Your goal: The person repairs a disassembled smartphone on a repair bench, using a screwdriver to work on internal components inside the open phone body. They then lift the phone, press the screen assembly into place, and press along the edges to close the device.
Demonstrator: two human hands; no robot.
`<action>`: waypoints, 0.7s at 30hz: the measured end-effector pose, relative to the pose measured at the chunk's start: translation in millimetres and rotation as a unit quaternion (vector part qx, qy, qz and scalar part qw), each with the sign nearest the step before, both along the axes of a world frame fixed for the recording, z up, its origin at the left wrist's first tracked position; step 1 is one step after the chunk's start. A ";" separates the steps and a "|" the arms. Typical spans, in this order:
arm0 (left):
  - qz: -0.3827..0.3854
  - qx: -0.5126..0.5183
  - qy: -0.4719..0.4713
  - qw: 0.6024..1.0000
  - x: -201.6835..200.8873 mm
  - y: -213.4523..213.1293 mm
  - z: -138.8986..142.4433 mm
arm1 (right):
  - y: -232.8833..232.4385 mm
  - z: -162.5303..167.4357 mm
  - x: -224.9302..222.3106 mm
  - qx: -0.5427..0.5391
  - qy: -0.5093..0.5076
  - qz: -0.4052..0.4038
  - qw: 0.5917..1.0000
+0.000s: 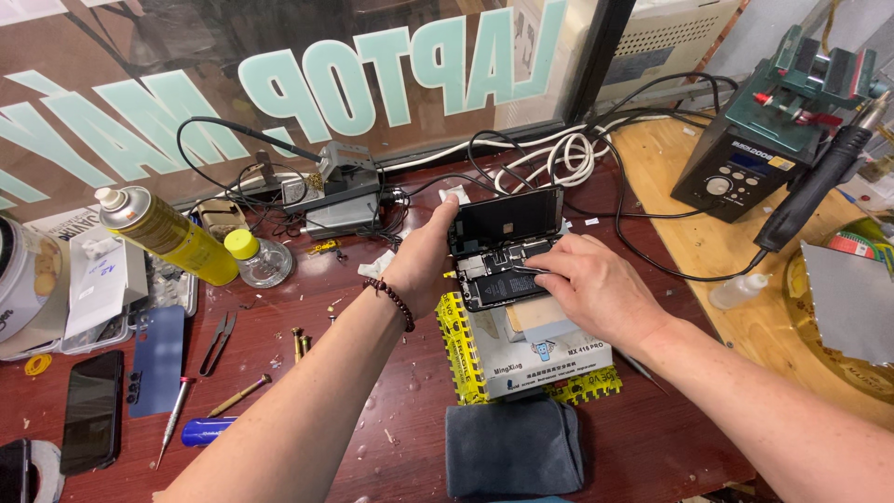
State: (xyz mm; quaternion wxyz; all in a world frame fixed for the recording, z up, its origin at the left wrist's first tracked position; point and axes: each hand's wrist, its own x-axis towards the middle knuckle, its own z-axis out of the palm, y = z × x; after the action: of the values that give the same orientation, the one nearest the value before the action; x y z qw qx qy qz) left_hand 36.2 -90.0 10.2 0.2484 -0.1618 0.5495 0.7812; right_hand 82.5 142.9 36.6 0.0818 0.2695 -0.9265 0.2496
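Note:
An opened smartphone (498,279) lies on a white box atop a yellow mat (456,359), its insides showing. Its black screen panel (507,219) stands lifted and tilted up at the far end. My left hand (424,251) grips the left edge of that screen panel and holds it up. My right hand (587,284) rests over the phone body, pinching thin metal tweezers (531,270) whose tip points into the phone's internals.
A yellow spray can (168,233), a small bottle with a yellow cap (256,256), tweezers (219,340) and screwdrivers (172,419) lie left. A dark phone (91,410) sits at the near left. A soldering station (340,191), cables and a hot-air station (745,158) stand behind. A grey cloth (512,447) lies near.

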 end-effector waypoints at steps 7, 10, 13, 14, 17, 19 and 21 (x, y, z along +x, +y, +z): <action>0.005 -0.008 -0.002 1.000 0.6 1.1 1.4 | -0.6 4.7 -1.3 0.015 -0.006 0.004 1.000; 0.007 -0.010 -0.005 1.000 0.5 0.9 1.7 | -3.8 7.2 2.5 0.024 0.036 0.008 0.999; 0.005 -0.010 -0.005 1.000 0.3 0.7 1.6 | -8.9 8.3 5.0 0.047 0.065 -0.014 0.997; 0.004 -0.010 -0.006 1.000 0.2 0.3 1.8 | -10.1 8.9 5.5 0.044 0.075 -0.017 0.996; -0.001 -0.010 -0.007 1.000 0.1 0.1 2.5 | -9.3 12.5 7.0 0.071 0.117 -0.004 0.991; -0.005 -0.011 -0.007 1.000 0.1 0.0 3.1 | -7.2 15.5 8.1 0.082 0.140 0.011 0.987; -0.021 -0.009 0.003 1.000 1.5 -1.6 3.3 | -2.4 18.2 11.2 0.077 0.152 0.024 0.985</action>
State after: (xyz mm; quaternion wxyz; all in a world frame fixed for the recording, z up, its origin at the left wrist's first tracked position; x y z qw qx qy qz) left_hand 37.7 -91.5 13.5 0.2616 -0.1504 0.5605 0.7712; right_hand 93.6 140.5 54.8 0.1951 0.3317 -0.9129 0.1359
